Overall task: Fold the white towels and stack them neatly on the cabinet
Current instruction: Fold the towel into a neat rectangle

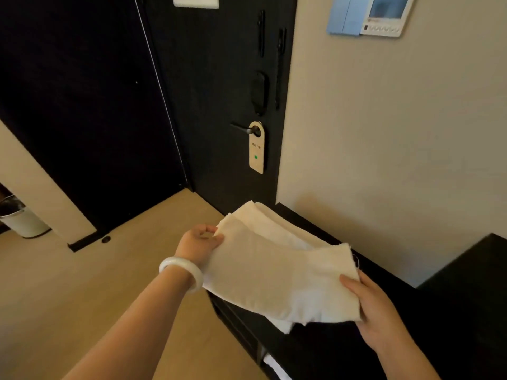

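At the far left a metal waste bin [23, 219] stands on the pale wood floor [82, 283], against the foot of a dark door [208, 78] whose lever carries a hanging door sign [256, 148]. Moving inward, the left hand [200, 242], with a white bangle [182, 272] at the wrist, pinches the left edge of a folded white towel [277, 283] between thumb and curled fingers. The towel is spread flat between both hands and held just over the near end of the low black cabinet [411, 338]. Beyond it another folded towel [271, 220] already lies on the cabinet top, partly covered by the one in the hands; whether the two are touching cannot be told. A flap of white cloth shows below the held towel's near edge, and it is unclear which towel it belongs to. The right hand [375, 311] grips the towel's right edge, thumb on top and fingers underneath. Further right the plain wall carries a control panel [384, 15] high up. The folding of this towel looks done, so the step in hand appears to be the stacking. The next move calls for lowering it level onto the towel beneath, squaring its edges and corners with that one, then letting go with both hands without dragging the layers askew or letting the loose flap slip out.
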A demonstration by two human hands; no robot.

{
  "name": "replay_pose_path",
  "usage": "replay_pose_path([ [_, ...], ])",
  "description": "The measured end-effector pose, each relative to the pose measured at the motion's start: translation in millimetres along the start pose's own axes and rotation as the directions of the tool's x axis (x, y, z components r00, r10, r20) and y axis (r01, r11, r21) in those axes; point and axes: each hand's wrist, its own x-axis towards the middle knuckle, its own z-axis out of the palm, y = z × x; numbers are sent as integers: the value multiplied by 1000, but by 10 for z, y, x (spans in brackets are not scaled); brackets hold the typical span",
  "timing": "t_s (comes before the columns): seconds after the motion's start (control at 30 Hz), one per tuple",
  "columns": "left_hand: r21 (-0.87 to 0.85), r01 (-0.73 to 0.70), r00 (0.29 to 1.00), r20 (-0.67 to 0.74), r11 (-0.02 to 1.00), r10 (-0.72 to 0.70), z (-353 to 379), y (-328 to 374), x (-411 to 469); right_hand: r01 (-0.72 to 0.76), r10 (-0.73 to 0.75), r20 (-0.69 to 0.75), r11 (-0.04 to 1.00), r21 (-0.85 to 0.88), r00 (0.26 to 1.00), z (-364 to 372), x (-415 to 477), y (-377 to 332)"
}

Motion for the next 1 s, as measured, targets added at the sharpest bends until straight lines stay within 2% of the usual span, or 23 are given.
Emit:
replay_pose_path([
  [0.23, 159, -8, 997, 78, 987, -4, 340, 153, 842, -51, 61, -100, 993, 105, 993, 243, 358, 167],
  [0.37, 245, -34, 986, 169, 969, -9, 405, 192, 1355, -84, 117, -201, 983, 166, 973, 453, 480, 271],
  [0.53, 212, -106, 963, 266, 972, 47, 397, 331, 2089, 15, 58, -405, 984, 176, 913, 489, 708, 302],
  [0.6, 241, -136, 945, 323, 961, 53, 488, 278, 2342, -23, 62, -479, 996, 88, 876, 487, 845, 420],
  [0.7, 372, -220, 898, 439, 902, 38, 656, 18, 2618, -181, 51, -603, 971, -156, 796, 533, 1073, 652],
  [0.8, 452, -334, 865, 496, 827, 78, 705, -247, 2754, -223, -67, -711, 925, -306, 700, 581, 1186, 772],
  [0.93, 440, -470, 825, 527, 765, 204, 677, -376, 2809, -326, -209, -752, 805, -495, 626, 666, 1217, 844],
  [1.0, 427, -530, 805, 524, 733, 277, 654, -350, 2824, -314, -311, -755, 769, -557, 578, 725, 1186, 838],
])
